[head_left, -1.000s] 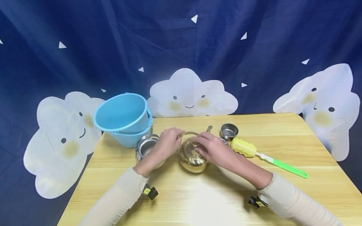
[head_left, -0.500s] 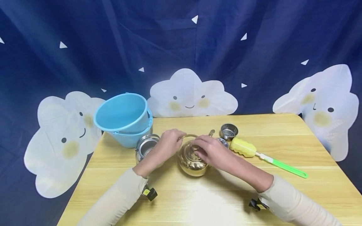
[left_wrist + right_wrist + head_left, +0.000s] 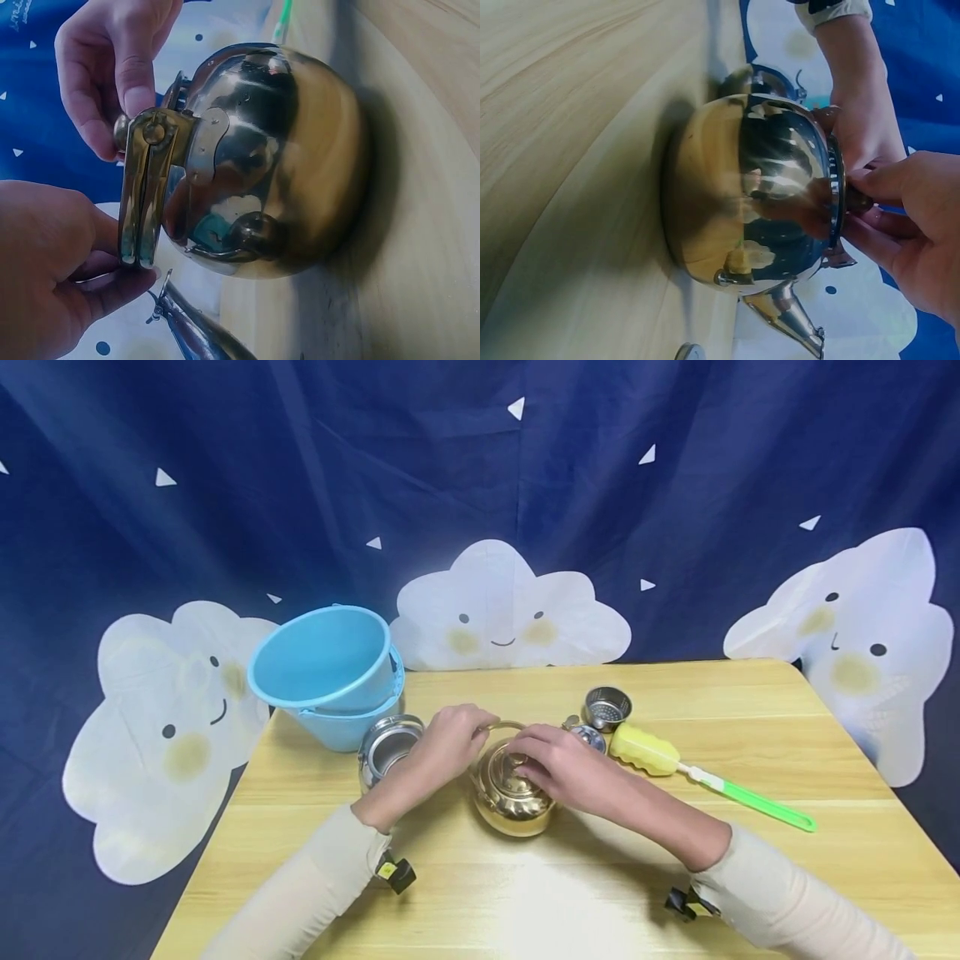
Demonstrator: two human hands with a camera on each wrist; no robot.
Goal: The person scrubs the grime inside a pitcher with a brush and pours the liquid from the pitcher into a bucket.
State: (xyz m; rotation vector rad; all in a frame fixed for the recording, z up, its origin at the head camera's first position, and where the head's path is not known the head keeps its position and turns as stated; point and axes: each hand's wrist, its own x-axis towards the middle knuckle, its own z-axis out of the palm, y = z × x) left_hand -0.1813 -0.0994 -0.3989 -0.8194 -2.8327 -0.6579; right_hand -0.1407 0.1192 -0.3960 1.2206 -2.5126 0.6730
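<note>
A shiny gold kettle (image 3: pixel 510 818) stands upright on the wooden table, its spout (image 3: pixel 784 315) pointing to the far right. My left hand (image 3: pixel 450 739) pinches the hinged handle (image 3: pixel 139 195) between thumb and fingertips. With thumb and fingers, my right hand (image 3: pixel 566 768) grips the knob (image 3: pixel 859 201) of the kettle's lid (image 3: pixel 510 777). The lid sits on the kettle's top. Beside my left wrist stands a silver kettle (image 3: pixel 372 756) with an uncovered mouth, partly hidden by the forearm.
Two stacked light blue buckets (image 3: pixel 326 693) stand at the back left. Behind my right hand are a perforated metal strainer (image 3: pixel 607 708) and a round silver piece (image 3: pixel 592 739). A yellow sponge brush (image 3: pixel 645 750) with a green handle lies to the right on the table (image 3: pixel 712 693).
The gold kettle has shifted slightly nearer to me, and its spout has moved rightward and nearer. Both hands keep their hold on it.
</note>
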